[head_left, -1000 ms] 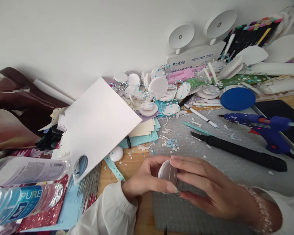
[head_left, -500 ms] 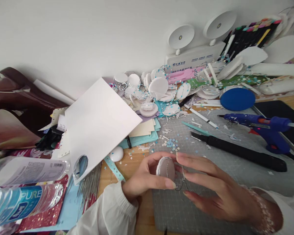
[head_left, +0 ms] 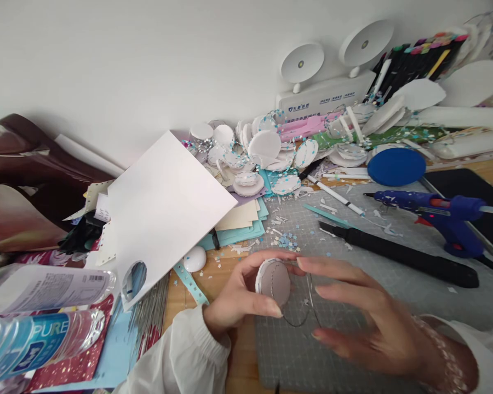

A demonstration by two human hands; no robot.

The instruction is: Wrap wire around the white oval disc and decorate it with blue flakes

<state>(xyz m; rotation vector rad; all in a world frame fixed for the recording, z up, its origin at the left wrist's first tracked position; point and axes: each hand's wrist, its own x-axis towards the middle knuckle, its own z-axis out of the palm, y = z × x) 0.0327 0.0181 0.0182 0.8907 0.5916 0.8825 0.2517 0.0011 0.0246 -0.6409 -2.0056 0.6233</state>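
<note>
My left hand point(head_left: 240, 298) pinches a small white foam disc point(head_left: 273, 282) on edge between thumb and fingers, just above the grey cutting mat point(head_left: 353, 339). A thin wire loop point(head_left: 299, 314) curls from the disc toward my right hand point(head_left: 365, 323). That hand hovers beside the disc with its fingers stretched out and spread; its index fingertip is close to the disc and the wire runs by the fingers. Whether the right fingers pinch the wire is unclear.
A blue glue gun point(head_left: 439, 216), a long black tool point(head_left: 398, 254) and a white pen point(head_left: 337, 197) lie on the mat. A heap of foam discs point(head_left: 258, 150) sits by the wall. A white card sheet point(head_left: 164, 208) and plastic bottles point(head_left: 41, 312) crowd the left.
The disc has turned so its flat face shows and has shifted slightly left. My right hand has drawn back from it, its fingers spreading, and the wire loop has opened out.
</note>
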